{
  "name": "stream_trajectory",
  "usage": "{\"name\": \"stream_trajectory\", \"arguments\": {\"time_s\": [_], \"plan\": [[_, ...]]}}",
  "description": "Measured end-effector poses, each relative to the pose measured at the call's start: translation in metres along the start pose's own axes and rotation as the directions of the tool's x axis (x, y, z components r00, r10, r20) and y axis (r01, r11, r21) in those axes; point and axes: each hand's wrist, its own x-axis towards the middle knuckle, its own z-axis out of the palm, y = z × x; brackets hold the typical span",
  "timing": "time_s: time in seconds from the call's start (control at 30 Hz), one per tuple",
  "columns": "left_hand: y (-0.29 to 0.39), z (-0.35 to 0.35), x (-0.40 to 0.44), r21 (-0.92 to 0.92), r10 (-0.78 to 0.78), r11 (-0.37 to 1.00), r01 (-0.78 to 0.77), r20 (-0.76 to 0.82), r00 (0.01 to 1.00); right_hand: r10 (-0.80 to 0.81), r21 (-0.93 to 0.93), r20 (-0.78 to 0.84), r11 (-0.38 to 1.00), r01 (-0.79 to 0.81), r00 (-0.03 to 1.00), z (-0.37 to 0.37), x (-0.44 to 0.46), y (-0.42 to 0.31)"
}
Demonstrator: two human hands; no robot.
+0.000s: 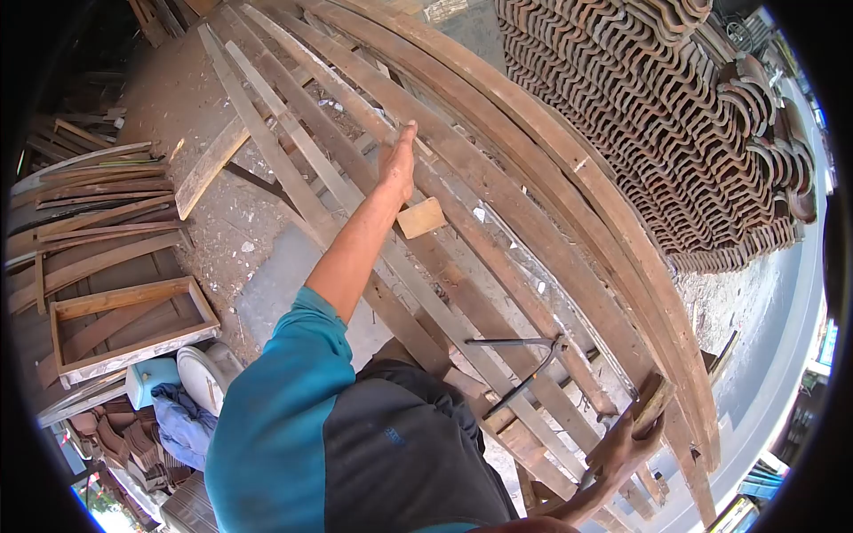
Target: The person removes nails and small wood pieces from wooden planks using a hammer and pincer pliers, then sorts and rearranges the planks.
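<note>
My left hand [398, 166] reaches out to a long, narrow wooden plank [498, 235] and grips its edge, thumb on top; its other fingers are mostly hidden. Lower right, my right hand [626, 441] is closed round a short wooden piece [655, 401] by the planks' near ends. Its full shape is hidden by the hand. Between my hands, a pair of long-handled pincers [538, 360] lies across the planks. A small wooden block [420, 218] rests on the boards just below my left hand.
Stacked curved roof tiles [640, 133] stand at the upper right. More long boards [533, 115] lie beside the held plank. At left are piled wood strips [98, 213], a wooden frame [133, 329], a blue container [151, 382] and a bundled cloth [184, 426]. Debris litters the floor [213, 240].
</note>
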Motion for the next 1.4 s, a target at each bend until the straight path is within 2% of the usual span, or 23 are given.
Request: {"name": "stream_trajectory", "arguments": {"time_s": [0.03, 0.1, 0.13, 0.17, 0.23, 0.27, 0.3, 0.33, 0.37, 0.43, 0.47, 0.53, 0.57, 0.63, 0.73, 1.07, 1.23, 1.27, 1.4], "plan": [[0.003, 0.002, 0.010, -0.012, -0.005, 1.000, 0.005, 0.001, 1.000, -0.009, -0.008, -0.006, 1.000, 0.009, 1.000, -0.003, 0.005, -0.002], [0.005, 0.004, 0.031, -0.213, -0.130, 0.967, 0.143, 0.074, 0.989, -0.091, -0.028, 0.013, 0.995, 0.092, 0.996, -0.011, 0.010, -0.007], [0.000, 0.008, 0.043, -0.276, -0.113, 0.952, 0.130, 0.075, 0.991, -0.063, -0.047, -0.022, 0.997, 0.062, 0.998, -0.011, 0.011, -0.018], [-0.003, 0.015, 0.057, -0.275, -0.116, 0.952, 0.134, 0.080, 0.990, -0.065, 0.014, -0.034, 0.998, 0.065, 0.997, -0.011, 0.014, -0.022], [-0.008, 0.013, 0.074, -0.480, -0.106, 0.852, 0.208, 0.231, 0.967, 0.079, -0.002, -0.016, 0.997, -0.079, 0.997, -0.013, 0.015, -0.070], [-0.003, 0.018, 0.074, -0.515, -0.021, 0.847, 0.131, 0.214, 0.977, -0.029, 0.045, -0.032, 0.999, 0.030, 0.999, -0.020, 0.032, -0.020], [0.001, 0.021, 0.076, -0.516, -0.012, 0.848, 0.119, 0.205, 0.979, -0.092, 0.125, -0.013, 0.988, 0.093, 0.996, -0.014, 0.031, -0.040], [0.005, 0.023, 0.078, -0.558, -0.008, 0.813, 0.167, 0.276, 0.961, -0.154, 0.207, 0.005, 0.967, 0.150, 0.988, -0.007, 0.030, -0.062], [0.008, 0.026, 0.079, -0.592, 0.000, 0.775, 0.220, 0.348, 0.937, -0.083, -0.111, -0.052, 0.991, 0.077, 0.995, -0.028, 0.039, -0.020], [0.009, 0.033, 0.085, -0.568, -0.032, 0.788, 0.236, 0.346, 0.938, -0.112, 0.040, 0.002, 0.993, 0.112, 0.994, -0.018, 0.033, -0.053], [0.002, 0.036, 0.091, -0.566, -0.055, 0.794, 0.221, 0.296, 0.954, -0.113, 0.045, -0.002, 0.993, 0.113, 0.994, -0.010, 0.033, -0.062], [0.001, 0.039, 0.091, -0.572, -0.117, 0.785, 0.238, 0.240, 0.964, -0.308, 0.139, -0.066, 0.939, 0.315, 0.949, 0.006, 0.034, -0.072], [0.001, 0.039, 0.091, -0.577, -0.106, 0.782, 0.234, 0.245, 0.964, -0.265, 0.136, -0.058, 0.953, 0.270, 0.963, 0.009, 0.031, -0.068], [0.007, 0.042, 0.079, -0.537, -0.196, 0.802, 0.264, 0.181, 0.964, -0.113, 0.109, -0.016, 0.987, 0.115, 0.993, 0.012, 0.021, -0.052], [-0.004, 0.034, 0.074, -0.514, -0.220, 0.806, 0.292, 0.198, 0.955, -0.001, 0.100, 0.010, 0.995, 0.000, 1.000, 0.011, 0.010, -0.036], [0.021, 0.041, 0.023, -0.494, -0.228, 0.823, 0.281, 0.166, 0.959, 0.128, 0.134, 0.005, 0.983, -0.128, 0.992, -0.017, -0.013, -0.002], [0.027, 0.023, -0.019, -0.446, -0.246, 0.854, 0.269, 0.110, 0.963, 0.181, 0.222, 0.024, 0.958, -0.182, 0.983, -0.045, -0.030, 0.041], [0.028, 0.018, -0.030, -0.446, -0.228, 0.855, 0.266, 0.138, 0.964, 0.206, 0.253, 0.023, 0.945, -0.205, 0.978, -0.049, -0.038, 0.052], [0.035, -0.008, -0.075, -0.392, -0.187, 0.875, 0.285, 0.269, 0.945, 0.280, 0.060, -0.098, 0.959, -0.275, 0.955, -0.071, -0.072, 0.027]]}}
